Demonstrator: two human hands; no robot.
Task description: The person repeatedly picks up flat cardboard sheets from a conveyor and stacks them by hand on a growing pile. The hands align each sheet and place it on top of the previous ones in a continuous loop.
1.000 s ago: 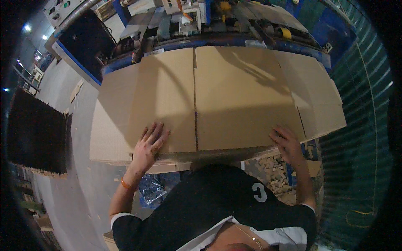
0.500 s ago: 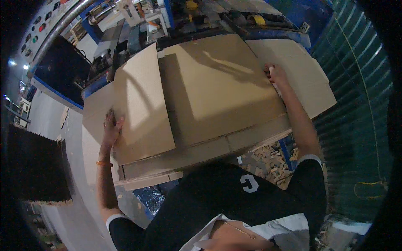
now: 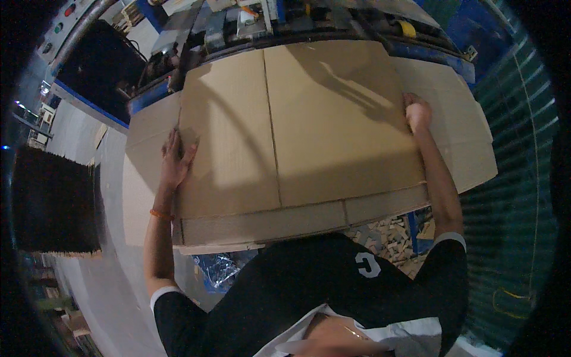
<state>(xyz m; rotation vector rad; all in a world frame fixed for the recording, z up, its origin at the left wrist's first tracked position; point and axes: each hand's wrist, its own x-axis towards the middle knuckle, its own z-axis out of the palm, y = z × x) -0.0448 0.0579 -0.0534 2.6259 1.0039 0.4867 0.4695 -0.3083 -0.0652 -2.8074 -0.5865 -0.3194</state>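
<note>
A large brown cardboard sheet point(image 3: 339, 119) lies flat before me, with a crease running front to back across it. At its left edge my left hand point(image 3: 176, 160) rests with the fingers stretched and the thumb spread over the board. My right hand point(image 3: 418, 113) is closed at the opposite edge, its fingers curled around the board's side. Under this sheet lie more cardboard sheets point(image 3: 455, 119), sticking out on both sides and along the near edge.
A blue-framed machine point(image 3: 434, 59) with rollers stands along the far side. A control panel point(image 3: 62, 24) is at the upper left. Green corrugated metal point(image 3: 511, 154) walls the right side. A dark stack point(image 3: 56, 199) stands at left, and cardboard scraps point(image 3: 392, 235) lie below the sheets.
The sheet's left panel, raised at an angle earlier, now lies flat beside the other panel. Both hands stay at the sheet's edges, and the whole view has shifted slightly.
</note>
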